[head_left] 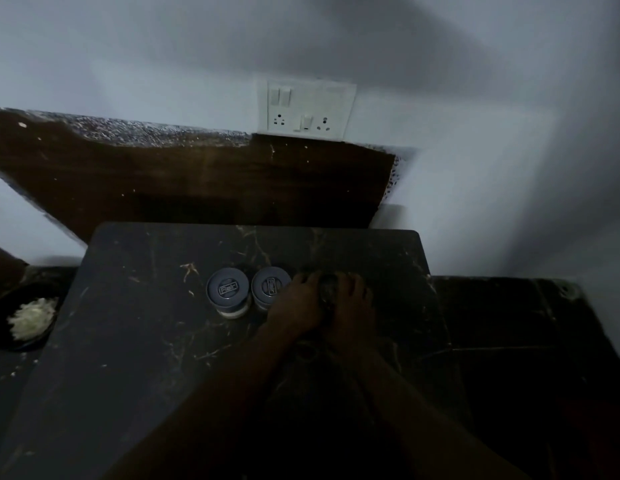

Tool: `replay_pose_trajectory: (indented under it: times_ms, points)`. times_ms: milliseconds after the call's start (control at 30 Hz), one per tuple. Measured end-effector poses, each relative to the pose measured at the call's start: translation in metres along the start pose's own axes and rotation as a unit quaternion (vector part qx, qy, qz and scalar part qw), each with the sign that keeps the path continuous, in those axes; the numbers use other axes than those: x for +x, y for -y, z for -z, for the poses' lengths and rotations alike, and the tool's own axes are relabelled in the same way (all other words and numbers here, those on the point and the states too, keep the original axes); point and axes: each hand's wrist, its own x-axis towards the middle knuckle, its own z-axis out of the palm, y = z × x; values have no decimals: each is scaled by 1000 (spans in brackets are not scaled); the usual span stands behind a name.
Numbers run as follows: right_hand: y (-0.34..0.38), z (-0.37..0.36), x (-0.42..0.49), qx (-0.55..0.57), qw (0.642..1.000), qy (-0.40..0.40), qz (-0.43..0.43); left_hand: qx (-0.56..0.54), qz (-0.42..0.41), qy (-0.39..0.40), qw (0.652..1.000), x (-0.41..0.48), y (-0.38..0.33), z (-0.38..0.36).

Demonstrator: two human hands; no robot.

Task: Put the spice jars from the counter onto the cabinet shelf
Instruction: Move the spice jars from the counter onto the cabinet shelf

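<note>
– Clamped on what, those hands?
– Left hand (pixel 294 304) and right hand (pixel 353 303) both had their fingers curled round one spice jar (pixel 327 289), which sat between them on the dark marble slab (pixel 146 323). It was too dim to see much of the jar.
– And the other jars?
– One grey-lidded jar (pixel 228 289) and a second grey-lidded jar (pixel 270 285) stood upright side by side, the second just beside the left hand.
– Anything else?
– A dark bowl (pixel 24 346) of white shreds sat left of the slab, and a switch plate (pixel 310 110) was on the wall
</note>
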Motion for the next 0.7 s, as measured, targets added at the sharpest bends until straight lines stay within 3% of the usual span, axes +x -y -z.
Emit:
replay_pose_trajectory:
  times_ms: [100,200,467,700]
  points:
    - [-17,-7,9,86,994,62,19,7,3,42,999,11,-2,-17]
    - [-23,-10,13,110,990,85,15,-14,7,31,999,13,-2,-27]
    - [-20,10,3,190,980,-51,33,-71,-38,-93,992,-14,-3,4]
    - [42,87,-9,314,922,-182,137,-225,-86,-228,944,-44,-24,94]
